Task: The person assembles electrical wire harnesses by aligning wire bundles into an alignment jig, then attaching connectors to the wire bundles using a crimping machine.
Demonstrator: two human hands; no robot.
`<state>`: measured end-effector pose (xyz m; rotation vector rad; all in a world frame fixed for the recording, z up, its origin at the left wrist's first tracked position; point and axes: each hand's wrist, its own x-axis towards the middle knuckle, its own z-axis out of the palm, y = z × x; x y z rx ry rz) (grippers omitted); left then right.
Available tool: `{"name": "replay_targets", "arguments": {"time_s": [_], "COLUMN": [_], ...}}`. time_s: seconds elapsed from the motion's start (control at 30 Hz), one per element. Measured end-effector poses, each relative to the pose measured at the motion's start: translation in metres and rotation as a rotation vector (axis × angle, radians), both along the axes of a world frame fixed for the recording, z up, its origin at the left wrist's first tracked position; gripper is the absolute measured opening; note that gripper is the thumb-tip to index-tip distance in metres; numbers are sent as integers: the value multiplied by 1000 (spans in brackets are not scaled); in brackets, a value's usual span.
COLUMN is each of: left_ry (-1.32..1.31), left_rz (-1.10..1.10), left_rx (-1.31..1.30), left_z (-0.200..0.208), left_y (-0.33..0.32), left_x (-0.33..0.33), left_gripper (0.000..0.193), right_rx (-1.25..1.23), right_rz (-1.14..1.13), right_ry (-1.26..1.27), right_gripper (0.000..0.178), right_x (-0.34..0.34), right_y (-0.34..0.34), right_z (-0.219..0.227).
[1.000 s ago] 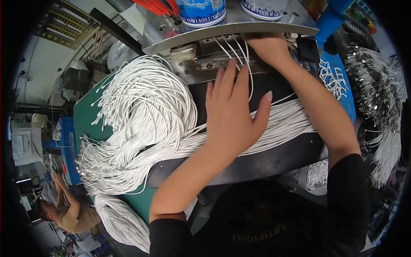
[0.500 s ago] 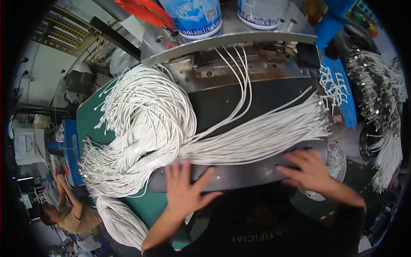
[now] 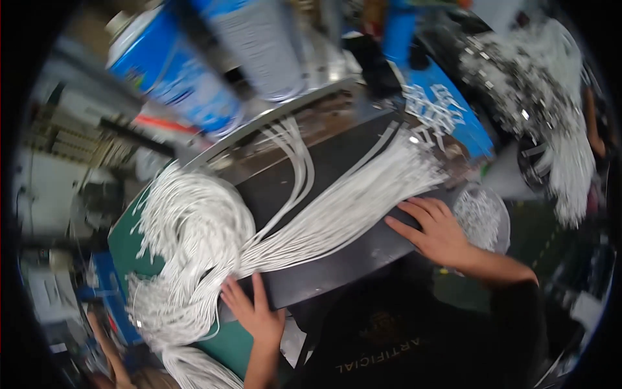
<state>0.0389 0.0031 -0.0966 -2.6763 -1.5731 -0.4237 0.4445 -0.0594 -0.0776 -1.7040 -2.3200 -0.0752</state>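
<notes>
A long bundle of white cables [image 3: 343, 201] lies across a black work surface [image 3: 343, 262], its tips fanned out at the right. On the left the cables loop into a large coiled heap [image 3: 194, 217]. My left hand [image 3: 256, 312] has its fingers apart at the near edge of the bundle, where its fingertips meet the cables. Fingers spread, my right hand [image 3: 437, 230] rests at the black surface's right part, just below the bundle's fanned ends. Neither hand holds anything. Several separate cables [image 3: 301, 165] run up toward the metal ledge.
Blue-and-white cans [image 3: 175, 71] stand behind a metal ledge [image 3: 259, 123]. White plastic pieces lie on a blue board [image 3: 476, 133], and more fill a round tub [image 3: 483, 217]. Another mass of cables with metal ends [image 3: 518, 97] hangs at far right. A co-worker's arm [image 3: 107, 347] shows lower left.
The whole view has turned and shifted, with the cans looming larger. Both hands stay spread; my right hand now sits nearer the bundle's fanned ends. The cables lie much as before.
</notes>
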Motion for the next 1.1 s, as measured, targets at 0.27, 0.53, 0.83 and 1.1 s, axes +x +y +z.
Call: {"name": "replay_targets", "arguments": {"time_s": [0.27, 0.53, 0.83, 1.1], "left_ry": [27, -3, -89, -143], "left_rz": [4, -347, -280, -498], "left_rx": [129, -260, -513, -552], "left_z": [-19, 63, 86, 83], "left_y": [-7, -22, 46, 113], "left_x": [61, 137, 220, 141], "left_gripper": [80, 76, 40, 23], "right_rx": [99, 112, 26, 26], "right_rz": [-28, -12, -43, -50], "right_ry": [-27, -111, 157, 402], "right_gripper": [65, 64, 86, 62], "right_x": [61, 58, 33, -16], "right_y": [-15, -42, -55, -5], "right_z": [-17, -2, 21, 53]}}
